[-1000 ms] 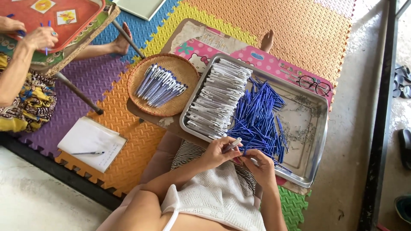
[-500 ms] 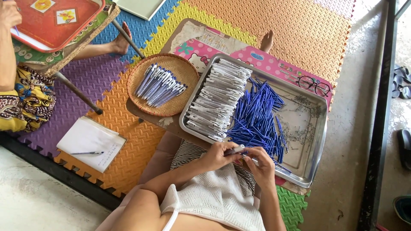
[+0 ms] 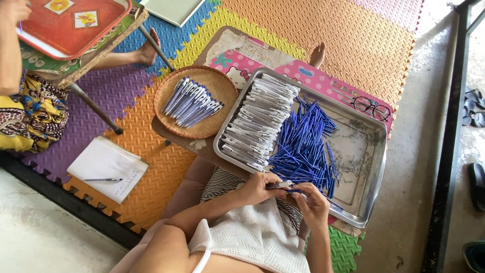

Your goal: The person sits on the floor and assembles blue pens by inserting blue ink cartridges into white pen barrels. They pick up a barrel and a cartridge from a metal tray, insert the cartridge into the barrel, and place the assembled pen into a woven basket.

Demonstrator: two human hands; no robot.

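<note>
My left hand (image 3: 257,188) and my right hand (image 3: 310,199) meet over my lap, just below the near rim of a metal tray (image 3: 376,189). Between them they hold one pen (image 3: 281,185), its pale barrel in the left fingers and a blue part at the right fingertips. The tray holds a stack of white pen barrels (image 3: 260,121), a heap of blue pen parts (image 3: 303,144) and small metal springs (image 3: 353,164) scattered at its right end. A round woven basket (image 3: 169,119) to the left carries several finished pens (image 3: 191,102).
The tray rests on a low pink board (image 3: 313,73) with eyeglasses (image 3: 373,107) on it. Coloured foam mats cover the floor. A notebook with a pen (image 3: 107,168) lies at left. Another person sits at the upper left beside a red tray (image 3: 65,25) on a small folding table.
My hands have shifted slightly while working the pen between them. The other person's hand has moved off the red tray toward the left edge.
</note>
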